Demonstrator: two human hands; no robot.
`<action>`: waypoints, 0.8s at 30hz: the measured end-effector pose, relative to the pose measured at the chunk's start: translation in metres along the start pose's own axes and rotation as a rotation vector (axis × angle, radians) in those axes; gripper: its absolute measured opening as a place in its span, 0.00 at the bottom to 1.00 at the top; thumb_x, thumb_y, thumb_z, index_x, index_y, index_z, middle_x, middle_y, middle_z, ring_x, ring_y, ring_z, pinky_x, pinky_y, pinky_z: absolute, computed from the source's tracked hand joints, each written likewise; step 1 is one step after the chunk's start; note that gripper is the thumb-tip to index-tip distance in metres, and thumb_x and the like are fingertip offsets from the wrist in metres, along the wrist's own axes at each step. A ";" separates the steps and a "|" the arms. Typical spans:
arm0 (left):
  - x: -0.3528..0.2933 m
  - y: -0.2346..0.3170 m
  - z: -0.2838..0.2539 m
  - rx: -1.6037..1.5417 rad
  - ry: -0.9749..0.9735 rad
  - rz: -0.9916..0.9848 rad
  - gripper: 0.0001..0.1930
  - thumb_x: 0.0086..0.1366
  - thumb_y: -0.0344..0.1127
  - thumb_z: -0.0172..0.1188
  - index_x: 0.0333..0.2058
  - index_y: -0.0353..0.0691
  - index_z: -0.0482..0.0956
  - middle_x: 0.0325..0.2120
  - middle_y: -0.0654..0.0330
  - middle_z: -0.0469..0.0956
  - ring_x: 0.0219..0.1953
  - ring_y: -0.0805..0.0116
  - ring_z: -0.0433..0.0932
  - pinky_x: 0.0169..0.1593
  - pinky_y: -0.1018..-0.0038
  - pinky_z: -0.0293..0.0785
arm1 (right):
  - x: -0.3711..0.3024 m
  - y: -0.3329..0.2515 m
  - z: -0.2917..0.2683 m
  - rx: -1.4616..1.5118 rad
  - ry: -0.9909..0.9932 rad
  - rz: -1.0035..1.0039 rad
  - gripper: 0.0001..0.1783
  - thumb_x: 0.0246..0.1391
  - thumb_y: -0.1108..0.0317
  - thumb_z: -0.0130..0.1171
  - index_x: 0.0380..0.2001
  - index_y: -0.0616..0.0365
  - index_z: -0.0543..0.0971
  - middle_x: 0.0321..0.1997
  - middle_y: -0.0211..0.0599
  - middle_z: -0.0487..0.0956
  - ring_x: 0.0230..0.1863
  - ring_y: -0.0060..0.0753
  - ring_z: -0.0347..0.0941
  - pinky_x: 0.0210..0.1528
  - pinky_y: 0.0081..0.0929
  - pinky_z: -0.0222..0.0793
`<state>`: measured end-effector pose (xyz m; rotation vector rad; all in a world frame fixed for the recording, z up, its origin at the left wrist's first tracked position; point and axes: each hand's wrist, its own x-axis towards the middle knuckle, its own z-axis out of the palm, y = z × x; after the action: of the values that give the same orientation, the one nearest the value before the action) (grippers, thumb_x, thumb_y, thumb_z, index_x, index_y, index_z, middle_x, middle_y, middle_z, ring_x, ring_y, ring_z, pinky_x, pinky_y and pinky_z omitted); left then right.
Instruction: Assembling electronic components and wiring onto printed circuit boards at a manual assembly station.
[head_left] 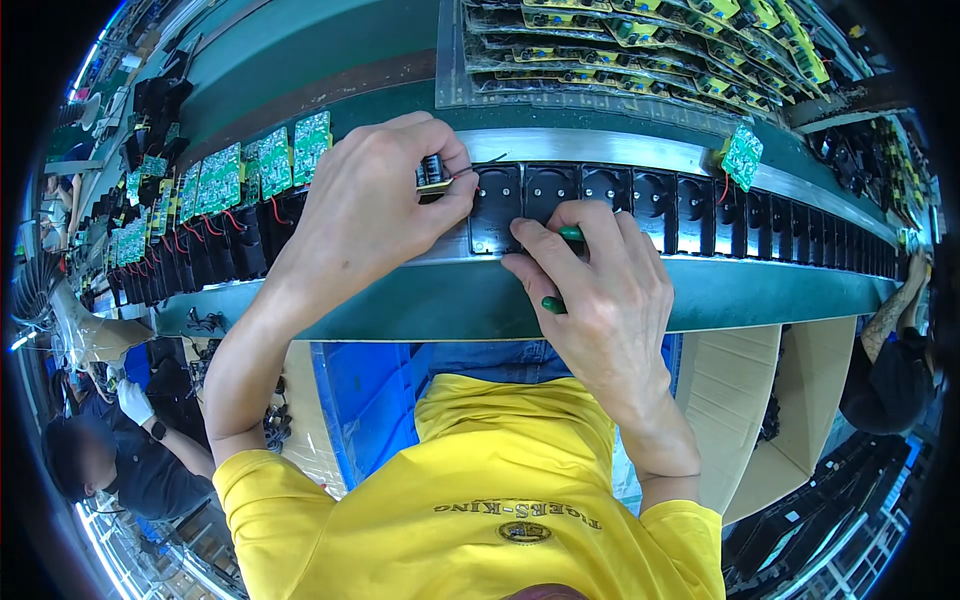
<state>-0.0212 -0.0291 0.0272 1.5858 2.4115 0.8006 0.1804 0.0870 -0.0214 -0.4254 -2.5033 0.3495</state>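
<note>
The small circuit board [432,187] is pinched between thumb and curled forefinger of the left hand [375,190], just above the metal strip [620,150] along the table [420,305]. Fingers cover most of it, so its long axis cannot be told. The key relation seems to be sideways: the nearest open black case [495,210] lies just right of the board, its long axis running from the table's far edge toward its near edge. The left hand is nearer the case's far left corner; the right hand [600,275] is at its near right side, thumb and forefinger narrowly parted, the other fingers curled round a green-handled tool [553,304]. Whether those fingertips press the case cannot be told. Further out, more black cases [655,210] line the table rightward, and upright green boards [220,185] stand leftward.
</note>
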 end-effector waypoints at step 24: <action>-0.001 -0.001 0.005 -0.020 0.010 0.065 0.04 0.67 0.27 0.72 0.37 0.32 0.89 0.30 0.63 0.89 0.22 0.70 0.67 0.29 0.73 0.67 | 0.001 -0.002 -0.001 -0.022 -0.012 0.000 0.14 0.53 0.68 0.83 0.44 0.47 0.93 0.48 0.28 0.79 0.36 0.32 0.72 0.37 0.31 0.73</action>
<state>-0.0197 -0.0282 0.0225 1.6645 2.3620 0.8437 0.1799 0.0859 -0.0196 -0.4333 -2.5214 0.3254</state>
